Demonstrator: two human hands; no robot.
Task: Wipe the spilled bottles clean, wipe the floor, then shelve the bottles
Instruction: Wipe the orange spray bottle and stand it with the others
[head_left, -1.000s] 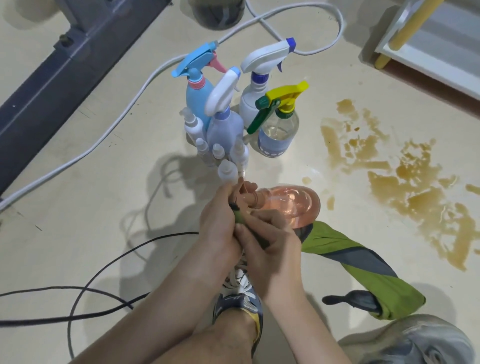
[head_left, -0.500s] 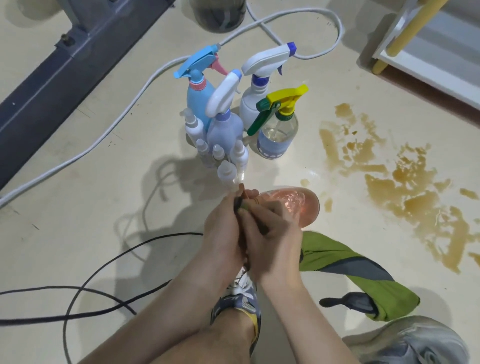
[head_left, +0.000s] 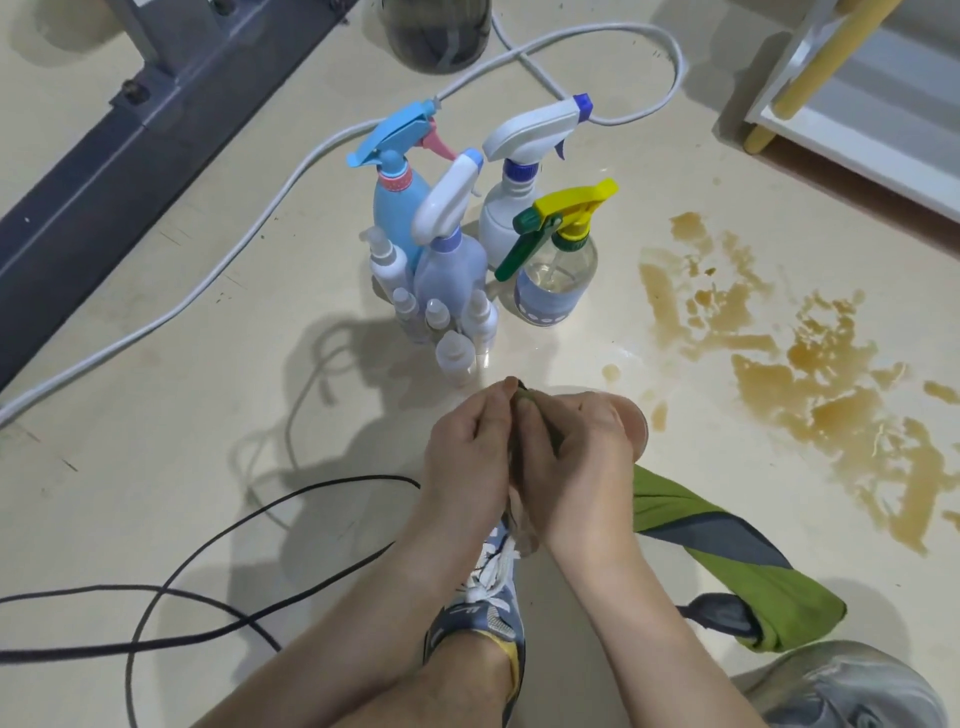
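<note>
- Cream floor (head_left: 156, 415), seen from above, with a grey beam (head_left: 130, 156) across the far left corner.
- White cable (head_left: 208, 275) runs from the left edge up past the bottles. A black cable (head_left: 208, 551) loops nearer, at lower left.
- Four spray bottles (head_left: 506, 213) stand upright in a tight group at centre, with small bottles (head_left: 436, 322) touching in front of them.
- Left hand (head_left: 467, 457) is knuckles up with its fingers curled. It is pressed against the right hand and closed over the bottle's near end, which it hides.
- Right hand (head_left: 576, 462) is also curled and pinches a fold of green cloth (head_left: 727, 561) against the bottle. The rest of the cloth trails to the lower right.
- Pink bottle (head_left: 639, 431) lies under both hands above the floor, and only its far edge shows.
- Both forearms reach in from the bottom edge, above a shoe (head_left: 493, 613).
- Brown spill (head_left: 810, 395) spreads on the floor to the right, apart from the hands.
- White shelf (head_left: 857, 119) sits at top right.
</note>
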